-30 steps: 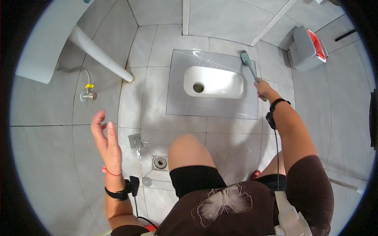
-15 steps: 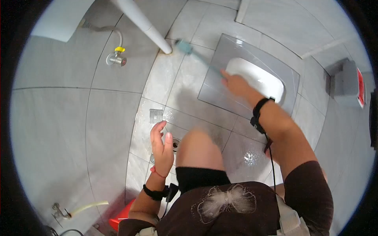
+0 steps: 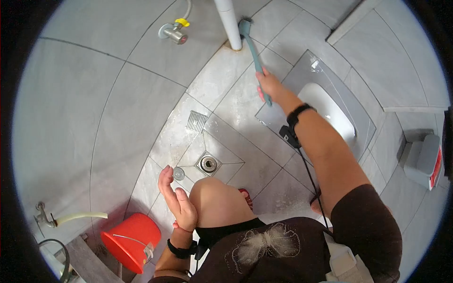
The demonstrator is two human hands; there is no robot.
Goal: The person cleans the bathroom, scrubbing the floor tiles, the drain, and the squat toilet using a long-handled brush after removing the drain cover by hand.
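Observation:
My right hand (image 3: 271, 86) grips the handle of a grey-green scrubbing brush (image 3: 255, 53). The brush's dark bristled head meets the floor right beside the foot of a white pipe (image 3: 229, 23). Above my bent knee, my left hand (image 3: 177, 197) hangs with its fingers apart, holding nothing. Close to its fingertips on the floor are a small round metal cover (image 3: 178, 173) and an uncovered floor drain (image 3: 208, 163). A slotted metal grate (image 3: 196, 122) lies a little farther off on the wet tiles.
A white squat toilet (image 3: 325, 108) is set in a grey slab at right. Beyond it stands a grey bin (image 3: 421, 160). At lower left are a red bucket (image 3: 133, 241) and a tap with a pale hose (image 3: 81, 216). A valve (image 3: 174, 34) sticks out from the wall.
The brush has gone from beside the slab to behind the pipe's foot, its handle now steeper. My view has turned, bringing the red bucket and uncovered drain more fully into sight.

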